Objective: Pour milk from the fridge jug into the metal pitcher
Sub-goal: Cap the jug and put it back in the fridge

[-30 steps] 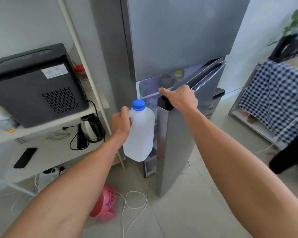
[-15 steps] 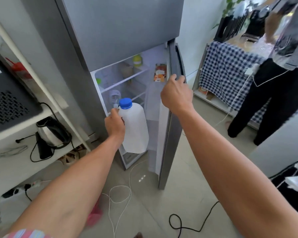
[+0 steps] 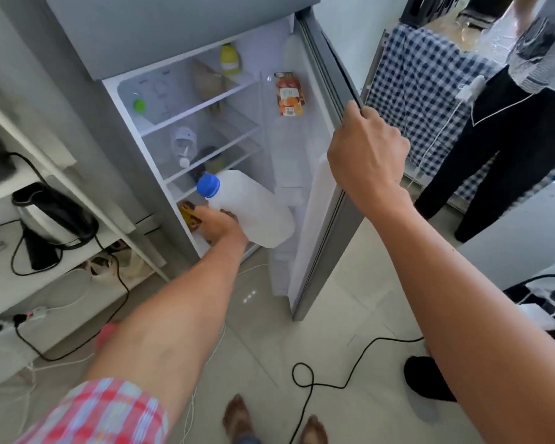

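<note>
A white plastic milk jug point(image 3: 255, 208) with a blue cap point(image 3: 208, 185) is tilted, its cap pointing up and left, just in front of the lower shelves of the open fridge point(image 3: 205, 123). My left hand point(image 3: 220, 227) grips it by the handle side from below. My right hand point(image 3: 367, 155) is closed on the top edge of the fridge door point(image 3: 321, 203), which stands wide open. No metal pitcher is in view.
Fridge shelves hold bottles; a juice carton point(image 3: 289, 94) sits in the door. A kettle point(image 3: 55, 216) stands on the white shelf unit at left. Cables cross the tiled floor point(image 3: 302, 376). Another person point(image 3: 510, 139) stands at right by a checkered cloth point(image 3: 420, 81).
The fridge door has swung from nearly closed to wide open under my right hand. The jug in my left hand has gone from upright to tilted and moved closer to the lower shelves.
</note>
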`<state>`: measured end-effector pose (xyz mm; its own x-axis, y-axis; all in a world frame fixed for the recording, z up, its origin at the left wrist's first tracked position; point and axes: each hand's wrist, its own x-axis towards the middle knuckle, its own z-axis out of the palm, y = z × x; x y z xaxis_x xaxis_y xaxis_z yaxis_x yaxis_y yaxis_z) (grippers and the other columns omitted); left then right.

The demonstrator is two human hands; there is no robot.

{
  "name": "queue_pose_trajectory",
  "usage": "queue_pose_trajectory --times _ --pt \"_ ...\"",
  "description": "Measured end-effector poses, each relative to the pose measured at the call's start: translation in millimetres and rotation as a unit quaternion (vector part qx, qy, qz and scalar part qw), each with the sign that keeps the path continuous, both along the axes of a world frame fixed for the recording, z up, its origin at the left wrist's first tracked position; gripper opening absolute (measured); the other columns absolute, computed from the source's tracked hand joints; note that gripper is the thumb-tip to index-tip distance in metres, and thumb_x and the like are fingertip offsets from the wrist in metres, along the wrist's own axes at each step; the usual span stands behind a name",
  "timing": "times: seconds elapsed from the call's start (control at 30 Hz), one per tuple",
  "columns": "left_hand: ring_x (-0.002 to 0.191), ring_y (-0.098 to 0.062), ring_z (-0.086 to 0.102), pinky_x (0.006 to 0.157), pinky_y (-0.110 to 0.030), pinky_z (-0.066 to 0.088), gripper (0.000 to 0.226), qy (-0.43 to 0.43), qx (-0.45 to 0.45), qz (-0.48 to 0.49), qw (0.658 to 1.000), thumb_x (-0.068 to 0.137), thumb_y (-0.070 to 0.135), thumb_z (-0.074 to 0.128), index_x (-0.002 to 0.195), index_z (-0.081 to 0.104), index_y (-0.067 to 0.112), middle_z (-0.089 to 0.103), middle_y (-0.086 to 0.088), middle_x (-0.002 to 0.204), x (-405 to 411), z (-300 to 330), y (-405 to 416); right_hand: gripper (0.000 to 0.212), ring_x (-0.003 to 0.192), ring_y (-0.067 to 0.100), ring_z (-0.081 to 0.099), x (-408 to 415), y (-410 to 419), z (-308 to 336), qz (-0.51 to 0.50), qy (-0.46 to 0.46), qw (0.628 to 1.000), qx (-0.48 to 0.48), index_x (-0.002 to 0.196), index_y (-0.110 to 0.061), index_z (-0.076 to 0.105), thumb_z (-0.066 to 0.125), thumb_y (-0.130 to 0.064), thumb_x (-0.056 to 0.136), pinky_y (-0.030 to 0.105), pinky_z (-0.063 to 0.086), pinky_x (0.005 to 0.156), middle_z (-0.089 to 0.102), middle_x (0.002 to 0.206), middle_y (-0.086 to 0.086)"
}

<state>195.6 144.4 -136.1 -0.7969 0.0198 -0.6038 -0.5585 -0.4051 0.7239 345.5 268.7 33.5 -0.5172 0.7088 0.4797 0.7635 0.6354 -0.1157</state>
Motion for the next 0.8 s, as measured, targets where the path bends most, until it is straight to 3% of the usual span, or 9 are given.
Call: queue_pose_trajectory --times 0.07,0.17,0.3,0.4,0.5,0.67,0.8 --pt "0.069 -0.040 0.061 0.062 -0.024 0.054 0.047 -0.008 0.004 0.002 1.000 0.096 0.045 0.041 0.098 0.064 0.004 0.063 -0.025 0.086 -2.7 -10.5 16.1 0.030 0.067 0.031 0.047 -2.2 2.8 -4.8 -0.009 0.004 1.000 0.017 0.118 -0.006 0.058 0.038 -0.016 0.098 0.037 0.030 0.060 0.065 0.100 0.011" --pt "0.054 -0.022 0.049 0.050 -0.017 0.038 0.042 -0.005 0.023 -0.009 1.000 0.100 0.044 0.037 0.075 0.058 0.018 0.057 -0.003 0.066 -1.3 -18.5 38.3 0.029 0.065 0.030 0.048 -6.4 4.7 -9.3 -0.023 0.005 0.999 0.042 0.115 -0.007 0.059 0.037 -0.021 0.100 0.032 0.026 0.054 0.065 0.098 0.009" --pt "0.047 -0.014 0.034 0.050 -0.024 0.026 0.033 0.008 0.021 -0.056 0.998 0.094 0.039 0.039 0.065 0.044 0.024 0.042 0.003 0.056 1.9 -29.7 56.3 0.028 0.062 0.027 0.045 -13.4 0.2 -11.2 -0.035 0.003 0.998 0.060 0.113 -0.008 0.059 0.037 -0.022 0.100 0.028 0.012 0.049 0.064 0.097 0.008" --pt "0.048 -0.013 0.030 0.049 -0.027 0.024 0.027 0.041 -0.005 -0.130 0.991 0.087 0.037 0.041 0.063 0.039 0.026 0.038 0.003 0.057 2.3 -44.3 57.2 0.033 0.062 0.027 0.047 -19.3 -3.1 -13.3 -0.047 -0.011 0.997 0.068 0.120 -0.008 0.061 0.038 -0.021 0.100 0.030 0.018 0.049 0.065 0.101 0.009" --pt "0.050 -0.012 0.036 0.050 -0.029 0.029 0.025 0.068 -0.036 -0.206 0.976 0.088 0.032 0.041 0.064 0.045 0.026 0.045 0.003 0.059 1.2 -51.1 53.2 0.032 0.067 0.029 0.062 -25.3 -8.1 -13.7 -0.048 -0.023 0.996 0.073 0.121 -0.007 0.062 0.042 -0.018 0.098 0.033 0.026 0.052 0.067 0.102 0.010" --pt "0.053 -0.013 0.045 0.052 -0.025 0.039 0.038 0.132 -0.138 -0.344 0.919 0.100 0.028 0.033 0.067 0.049 0.022 0.050 0.002 0.057 -4.8 -47.0 51.1 0.037 0.075 0.029 0.070 -34.9 -19.4 -13.5 -0.057 -0.041 0.994 0.083 0.126 -0.004 0.062 0.045 -0.016 0.096 0.033 0.028 0.053 0.069 0.106 0.011" --pt "0.064 -0.014 0.050 0.048 -0.014 0.042 0.035 0.215 -0.207 -0.433 0.851 0.103 0.007 0.036 0.074 0.052 0.018 0.055 -0.001 0.070 -15.7 -48.8 47.5 0.037 0.076 0.028 0.069 -44.9 -28.4 -13.4 -0.045 -0.054 0.994 0.081 0.128 -0.002 0.060 0.045 -0.017 0.097 0.034 0.028 0.054 0.068 0.105 0.012"
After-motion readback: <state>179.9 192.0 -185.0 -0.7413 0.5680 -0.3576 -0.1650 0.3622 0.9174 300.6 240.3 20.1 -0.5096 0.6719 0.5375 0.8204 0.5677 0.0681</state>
